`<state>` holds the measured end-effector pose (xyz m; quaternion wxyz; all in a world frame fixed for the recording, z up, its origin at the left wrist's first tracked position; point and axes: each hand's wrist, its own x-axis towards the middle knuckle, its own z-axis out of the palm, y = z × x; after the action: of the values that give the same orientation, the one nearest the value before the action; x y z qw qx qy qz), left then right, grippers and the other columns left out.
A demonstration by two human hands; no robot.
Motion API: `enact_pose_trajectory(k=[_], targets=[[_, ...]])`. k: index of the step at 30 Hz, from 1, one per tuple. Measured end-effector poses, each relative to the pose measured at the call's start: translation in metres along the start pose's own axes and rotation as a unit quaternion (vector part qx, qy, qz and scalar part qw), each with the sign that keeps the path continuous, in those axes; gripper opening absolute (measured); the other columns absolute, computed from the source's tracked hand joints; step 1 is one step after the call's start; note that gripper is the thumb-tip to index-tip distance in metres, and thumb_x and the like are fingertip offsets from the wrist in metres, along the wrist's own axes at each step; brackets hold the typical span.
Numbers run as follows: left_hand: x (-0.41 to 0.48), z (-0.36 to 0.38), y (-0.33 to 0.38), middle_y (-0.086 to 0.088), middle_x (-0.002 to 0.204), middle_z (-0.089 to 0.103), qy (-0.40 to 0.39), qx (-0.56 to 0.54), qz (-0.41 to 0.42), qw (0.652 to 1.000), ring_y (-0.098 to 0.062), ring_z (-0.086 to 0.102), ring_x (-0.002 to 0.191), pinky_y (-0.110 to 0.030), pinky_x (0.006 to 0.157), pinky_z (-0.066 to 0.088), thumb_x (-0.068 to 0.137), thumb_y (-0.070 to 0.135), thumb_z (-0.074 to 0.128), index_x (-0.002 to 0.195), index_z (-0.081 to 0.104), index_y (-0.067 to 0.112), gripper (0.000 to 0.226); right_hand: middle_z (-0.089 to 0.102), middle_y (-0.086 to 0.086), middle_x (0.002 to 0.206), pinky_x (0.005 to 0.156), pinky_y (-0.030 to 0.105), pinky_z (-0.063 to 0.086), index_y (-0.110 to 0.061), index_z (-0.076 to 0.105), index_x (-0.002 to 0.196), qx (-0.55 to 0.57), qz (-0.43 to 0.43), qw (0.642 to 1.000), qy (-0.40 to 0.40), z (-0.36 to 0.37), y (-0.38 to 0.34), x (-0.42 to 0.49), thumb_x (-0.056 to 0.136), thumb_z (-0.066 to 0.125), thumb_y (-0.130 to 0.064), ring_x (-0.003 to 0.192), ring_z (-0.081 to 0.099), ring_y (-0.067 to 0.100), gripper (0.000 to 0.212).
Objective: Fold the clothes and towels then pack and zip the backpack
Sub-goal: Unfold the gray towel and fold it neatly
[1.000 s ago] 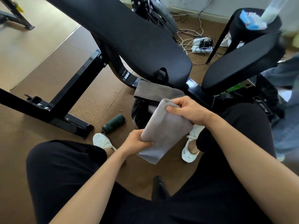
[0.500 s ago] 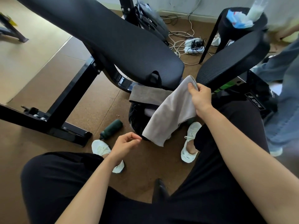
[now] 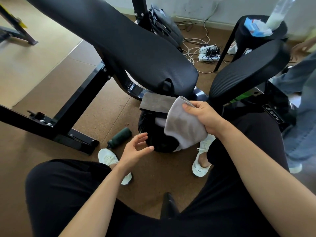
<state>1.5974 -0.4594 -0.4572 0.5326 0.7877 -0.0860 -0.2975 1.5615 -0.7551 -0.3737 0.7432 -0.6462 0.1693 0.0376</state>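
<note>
The right hand [image 3: 204, 117] grips the light grey towel [image 3: 183, 127] hanging over the open black backpack [image 3: 159, 142], while the left hand [image 3: 136, 148] hovers empty beside it, fingers spread.

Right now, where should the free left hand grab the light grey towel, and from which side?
Probably the lower hanging edge of the light grey towel, coming in from its left. The right hand pinches the top, so the cloth drapes down with its bottom free; the open left hand hovers just left of it.
</note>
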Motion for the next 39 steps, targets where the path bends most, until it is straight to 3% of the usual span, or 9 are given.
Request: enact_pose_trajectory(k=[4,9,14,18,21,23,29,34,39], targets=[[0.002,0.0,0.0,0.019,0.154,0.044,-0.029,0.04,-0.008,0.999,-0.003,0.042,0.139,-0.036,0.113,0.042,0.066,0.051,0.093,0.152,0.038,0.045,0.103,0.076,0.008,0.096,0.069,0.031,0.061,-0.011,0.071,0.107,0.065,0.033,0.996,-0.057,-0.002,-0.011,-0.008,0.099,0.058,-0.028,0.081,0.074,0.021,0.023],[0.003,0.002,-0.003,0.009,0.111,0.075,-0.092,0.076,-0.035,0.992,-0.01,0.072,0.103,-0.048,0.092,0.06,0.077,0.033,0.09,0.119,0.072,0.029,0.046,0.075,0.008,0.098,0.076,0.036,0.061,-0.014,0.073,0.104,0.068,0.022,0.997,0.01,-0.005,-0.005,0.0,0.097,0.063,-0.034,0.085,0.073,0.022,0.023],[0.001,-0.001,0.0,0.0,0.106,0.076,-0.005,0.016,-0.063,0.998,-0.019,0.073,0.101,-0.045,0.089,0.062,0.076,0.034,0.09,0.107,0.078,0.022,0.036,0.073,0.005,0.089,0.083,0.041,0.058,-0.009,0.073,0.098,0.015,0.008,0.988,0.153,-0.015,0.01,0.018,0.098,0.066,-0.034,0.085,0.068,0.022,0.026],[0.002,-0.011,0.007,-0.007,0.109,0.077,0.057,-0.133,-0.096,0.985,-0.029,0.072,0.106,-0.052,0.097,0.057,0.057,0.04,0.093,0.103,0.08,0.021,0.052,0.056,0.008,0.074,0.066,0.038,0.044,0.006,0.062,0.082,-0.103,-0.023,0.974,0.199,-0.022,0.026,0.028,0.096,0.066,-0.041,0.07,0.052,0.02,0.05],[0.004,-0.021,0.011,-0.01,0.116,0.075,0.089,-0.236,-0.102,0.962,-0.034,0.069,0.113,-0.05,0.098,0.056,0.062,0.036,0.092,0.117,0.074,0.014,0.062,0.045,0.003,0.061,0.059,0.034,0.034,-0.008,0.05,0.065,-0.197,-0.041,0.956,0.214,-0.026,0.036,0.033,0.096,0.065,-0.042,0.06,0.042,0.016,0.048],[0.005,-0.024,0.016,-0.007,0.12,0.074,0.114,-0.278,-0.102,0.948,-0.03,0.069,0.114,-0.047,0.095,0.057,0.08,0.03,0.086,0.124,0.069,0.015,0.049,0.04,-0.001,0.055,0.056,0.033,0.03,-0.015,0.04,0.059,-0.264,-0.049,0.938,0.218,-0.026,0.039,0.034,0.098,0.064,-0.037,0.054,0.038,0.014,0.051],[0.007,-0.022,0.012,0.005,0.11,0.074,0.237,-0.156,-0.059,0.957,-0.021,0.071,0.103,-0.046,0.09,0.06,0.092,0.036,0.076,0.106,0.068,0.033,0.017,0.045,0.001,0.058,0.058,0.038,0.035,-0.015,0.042,0.061,-0.327,-0.017,0.922,0.205,-0.021,0.053,0.037,0.099,0.06,-0.039,0.057,0.044,0.019,0.049],[0.004,-0.021,0.016,0.005,0.105,0.073,0.259,-0.14,-0.047,0.955,-0.018,0.071,0.099,-0.034,0.078,0.06,0.092,0.032,0.077,0.101,0.069,0.031,0.012,0.037,-0.002,0.056,0.055,0.033,0.029,-0.017,0.035,0.058,-0.256,0.004,0.942,0.215,-0.001,0.059,0.032,0.098,0.063,-0.037,0.055,0.036,0.014,0.052],[0.004,-0.01,0.021,0.013,0.103,0.074,0.218,-0.128,-0.035,0.967,-0.012,0.071,0.101,-0.036,0.087,0.061,0.093,0.028,0.075,0.099,0.069,0.035,0.011,0.055,0.011,0.069,0.061,0.038,0.043,0.003,0.055,0.074,-0.137,0.009,0.979,0.15,0.03,0.068,0.02,0.095,0.066,-0.041,0.066,0.051,0.019,0.05]])
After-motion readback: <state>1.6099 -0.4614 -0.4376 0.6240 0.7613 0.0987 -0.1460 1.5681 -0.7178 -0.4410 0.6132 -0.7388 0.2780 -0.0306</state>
